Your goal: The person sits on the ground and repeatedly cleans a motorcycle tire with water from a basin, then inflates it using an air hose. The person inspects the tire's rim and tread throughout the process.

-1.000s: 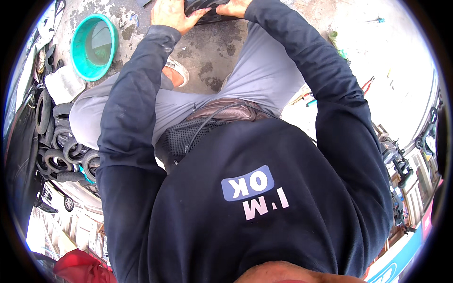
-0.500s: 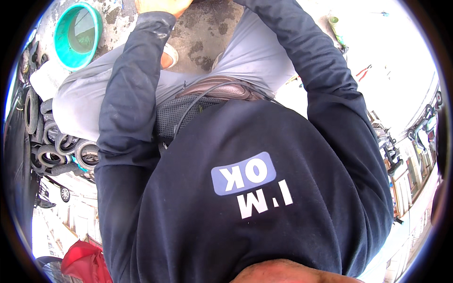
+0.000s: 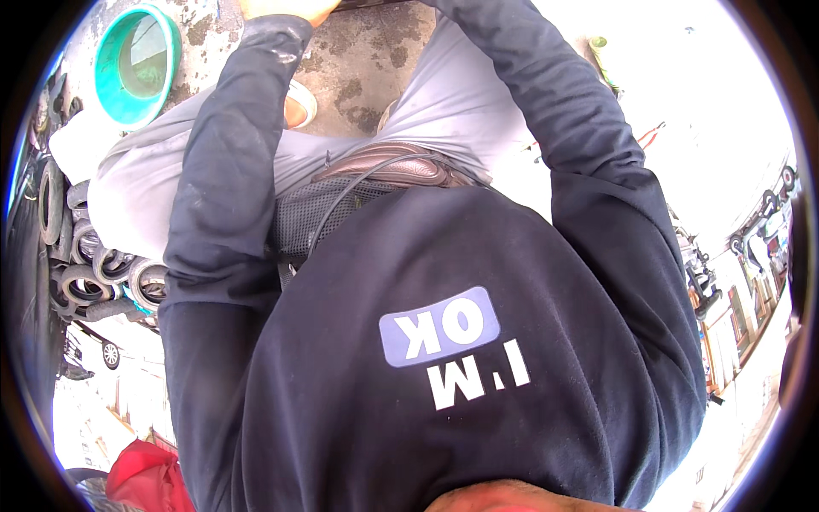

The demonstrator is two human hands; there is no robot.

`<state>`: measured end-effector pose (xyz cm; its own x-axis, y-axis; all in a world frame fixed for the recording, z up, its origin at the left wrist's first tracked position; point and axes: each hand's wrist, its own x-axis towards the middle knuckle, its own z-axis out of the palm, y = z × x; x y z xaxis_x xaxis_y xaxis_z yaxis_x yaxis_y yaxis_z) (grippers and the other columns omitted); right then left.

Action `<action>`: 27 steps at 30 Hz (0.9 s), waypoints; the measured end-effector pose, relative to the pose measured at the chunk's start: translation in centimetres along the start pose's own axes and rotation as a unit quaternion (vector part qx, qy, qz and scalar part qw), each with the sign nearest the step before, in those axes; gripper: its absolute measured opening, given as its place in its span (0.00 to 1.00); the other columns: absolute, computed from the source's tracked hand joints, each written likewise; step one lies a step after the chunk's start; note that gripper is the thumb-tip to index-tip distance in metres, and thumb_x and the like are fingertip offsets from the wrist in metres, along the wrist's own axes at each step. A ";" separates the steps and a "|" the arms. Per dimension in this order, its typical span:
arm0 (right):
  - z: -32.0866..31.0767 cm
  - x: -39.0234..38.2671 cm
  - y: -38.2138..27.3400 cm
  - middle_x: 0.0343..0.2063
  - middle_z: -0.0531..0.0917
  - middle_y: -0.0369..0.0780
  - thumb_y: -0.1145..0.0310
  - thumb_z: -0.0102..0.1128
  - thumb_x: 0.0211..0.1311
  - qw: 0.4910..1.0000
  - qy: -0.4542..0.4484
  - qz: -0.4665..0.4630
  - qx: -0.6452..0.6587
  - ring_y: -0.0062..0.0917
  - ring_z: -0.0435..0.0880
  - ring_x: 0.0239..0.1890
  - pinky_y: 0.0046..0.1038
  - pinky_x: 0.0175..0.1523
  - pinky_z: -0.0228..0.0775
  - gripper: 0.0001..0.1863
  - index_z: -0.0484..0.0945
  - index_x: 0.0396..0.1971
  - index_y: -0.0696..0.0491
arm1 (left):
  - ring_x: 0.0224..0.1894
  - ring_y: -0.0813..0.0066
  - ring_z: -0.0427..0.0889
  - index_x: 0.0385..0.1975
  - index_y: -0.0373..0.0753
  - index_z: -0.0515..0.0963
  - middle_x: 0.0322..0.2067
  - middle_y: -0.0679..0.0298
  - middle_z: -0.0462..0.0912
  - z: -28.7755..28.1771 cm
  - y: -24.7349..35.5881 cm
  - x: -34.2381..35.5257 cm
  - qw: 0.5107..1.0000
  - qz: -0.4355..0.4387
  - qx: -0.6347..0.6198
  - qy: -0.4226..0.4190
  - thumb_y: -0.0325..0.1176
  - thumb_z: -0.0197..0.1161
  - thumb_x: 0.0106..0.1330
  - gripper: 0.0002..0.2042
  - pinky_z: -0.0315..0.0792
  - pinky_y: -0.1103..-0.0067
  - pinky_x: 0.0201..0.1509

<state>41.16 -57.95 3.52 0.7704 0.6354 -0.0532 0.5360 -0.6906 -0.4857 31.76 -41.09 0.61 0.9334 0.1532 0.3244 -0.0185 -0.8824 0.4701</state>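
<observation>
My dark-sleeved forearms reach up to the top edge of the view. Only the lower part of my left hand [image 3: 286, 8] shows there, its fingers cut off. My right hand is out of view beyond the top edge. A sliver of a dark object [image 3: 369, 2] lies along that edge between my arms; whether either hand grips it is hidden. Below it are stained concrete, my grey-trousered legs and a foot in a sandal [image 3: 298, 107]. A brown leather pouch [image 3: 384, 162] with a cable rests at my waist.
A teal basin of water [image 3: 109, 81] stands at upper left, above a pile of tyres [image 3: 85, 283]. On the right lie a green item [image 3: 599, 60] and red-handled pliers [image 3: 650, 136], with wheeled things [image 3: 763, 213] farther out. Red fabric [image 3: 145, 478] shows at lower left.
My hands have moved up and out through the top edge; a second ago both showed on a dark object. The scene has shifted up and left in the view.
</observation>
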 end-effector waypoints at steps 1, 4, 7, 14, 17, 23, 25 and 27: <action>-0.1 -0.6 0.3 0.33 0.86 0.49 0.54 0.67 0.40 1.000 0.006 0.002 -0.003 0.45 0.85 0.39 0.44 0.45 0.78 0.21 0.82 0.33 0.53 | 0.41 0.46 0.81 0.40 0.39 0.77 0.35 0.51 0.80 0.1 0.2 -0.1 1.000 0.013 -0.016 -0.006 0.40 0.77 0.41 0.25 0.75 0.59 0.46; 0.2 -1.0 1.5 0.37 0.84 0.48 0.56 0.70 0.39 0.997 0.011 -0.070 0.034 0.45 0.84 0.43 0.43 0.48 0.77 0.26 0.79 0.40 0.53 | 0.39 0.47 0.81 0.40 0.38 0.78 0.34 0.53 0.80 -0.6 -0.1 -0.1 0.999 0.031 -0.006 -0.014 0.45 0.80 0.40 0.28 0.75 0.60 0.45; -1.3 -1.6 3.5 0.45 0.80 0.52 0.64 0.71 0.37 0.975 -0.014 -0.203 0.088 0.48 0.79 0.51 0.42 0.56 0.73 0.37 0.73 0.55 0.55 | 0.39 0.47 0.81 0.41 0.36 0.78 0.34 0.52 0.81 -0.9 0.0 -0.3 0.998 0.063 -0.014 -0.005 0.47 0.80 0.40 0.30 0.76 0.60 0.46; -0.7 -0.8 3.5 0.39 0.83 0.52 0.71 0.68 0.37 0.991 -0.063 -0.116 0.031 0.50 0.81 0.47 0.45 0.51 0.74 0.24 0.78 0.40 0.55 | 0.39 0.47 0.82 0.40 0.36 0.78 0.34 0.50 0.81 -0.6 0.1 -0.7 0.999 0.035 -0.005 -0.002 0.47 0.80 0.39 0.30 0.76 0.60 0.47; -0.2 -0.7 3.0 0.37 0.84 0.52 0.70 0.67 0.37 0.994 -0.061 -0.086 0.038 0.50 0.82 0.45 0.45 0.49 0.74 0.20 0.79 0.37 0.54 | 0.38 0.47 0.82 0.39 0.36 0.78 0.33 0.50 0.82 -0.8 0.0 -1.2 1.000 0.022 -0.006 0.007 0.47 0.80 0.40 0.29 0.77 0.61 0.46; -0.7 -0.1 2.1 0.33 0.84 0.50 0.69 0.65 0.40 0.998 -0.046 -0.039 0.034 0.49 0.83 0.42 0.44 0.47 0.75 0.15 0.81 0.33 0.53 | 0.39 0.47 0.82 0.40 0.37 0.78 0.34 0.50 0.82 0.2 -1.1 -0.5 1.000 0.016 -0.011 0.003 0.45 0.80 0.40 0.28 0.77 0.60 0.47; -0.3 0.4 2.0 0.33 0.84 0.50 0.69 0.65 0.40 0.997 -0.055 -0.036 0.046 0.48 0.83 0.41 0.44 0.47 0.75 0.15 0.81 0.33 0.53 | 0.40 0.47 0.82 0.40 0.37 0.78 0.34 0.50 0.82 -0.2 -1.2 -0.4 1.000 -0.002 0.001 -0.015 0.45 0.80 0.40 0.28 0.77 0.60 0.47; 0.0 1.7 1.8 0.33 0.84 0.50 0.69 0.65 0.39 0.997 -0.061 -0.019 0.053 0.48 0.83 0.41 0.44 0.47 0.75 0.15 0.81 0.33 0.53 | 0.40 0.47 0.83 0.41 0.37 0.79 0.34 0.50 0.82 -0.4 -1.8 0.3 0.999 -0.018 0.018 -0.032 0.45 0.80 0.41 0.29 0.77 0.60 0.48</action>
<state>43.38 -58.12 2.59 0.6990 0.7024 -0.1344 0.5205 -0.6286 -0.5779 31.89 -39.27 0.22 0.9545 0.1568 0.2538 0.0271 -0.8928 0.4497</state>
